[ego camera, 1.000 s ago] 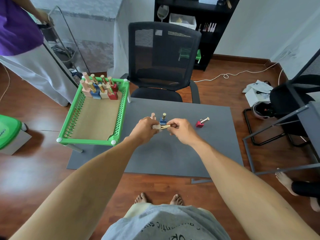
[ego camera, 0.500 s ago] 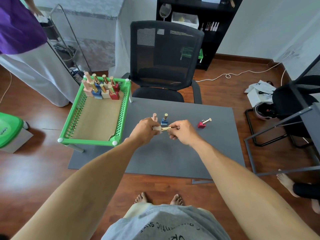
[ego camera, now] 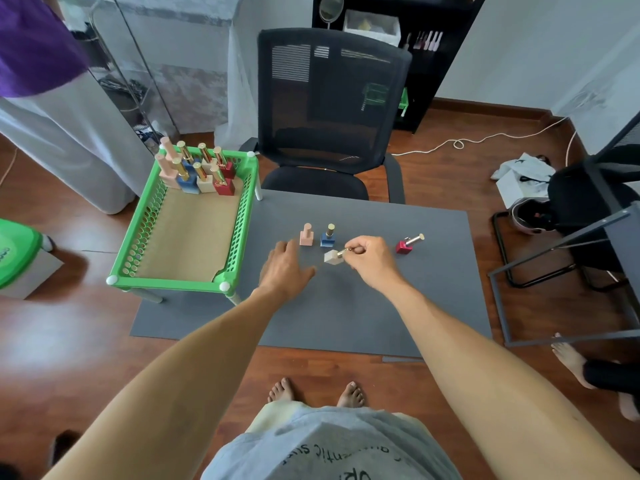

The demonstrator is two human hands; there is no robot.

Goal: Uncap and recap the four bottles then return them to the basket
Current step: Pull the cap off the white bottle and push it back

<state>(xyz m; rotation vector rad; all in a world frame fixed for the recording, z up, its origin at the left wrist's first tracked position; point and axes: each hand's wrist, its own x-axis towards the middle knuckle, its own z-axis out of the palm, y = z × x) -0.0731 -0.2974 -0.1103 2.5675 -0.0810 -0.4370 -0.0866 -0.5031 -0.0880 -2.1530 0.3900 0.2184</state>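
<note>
Bottles are the business at hand: four small square ones sit out on a flat grey mat (ego camera: 346,306) spread over a glossy reddish wood floor (ego camera: 69,341). A pink bottle (ego camera: 306,234) and a blue bottle (ego camera: 327,236) with a gold cap stand upright side by side near the mat's middle, while a red bottle (ego camera: 404,245) lies tipped toward the right, its gold cap pointing up and away. Just in front of the blue one, the right hand (ego camera: 369,257) pinches the slim gold cap of a pale beige bottle (ego camera: 333,256), which tilts with its blocky base toward the left. The left hand (ego camera: 285,268) hovers flat beside it, fingers straight and spread, holding nothing. Well to the left, overlapping the mat's corner, stands a green plastic basket (ego camera: 239,237) with slotted walls, white knobs at its corners and a brown cardboard-like floor; more square bottles in pink, blue, beige and red are packed upright at its far end. Behind the mat is a black mesh office chair (ego camera: 329,98), and behind that a dark shelf unit (ego camera: 433,46). A white cable (ego camera: 485,136) trails across the floor on the right.
</note>
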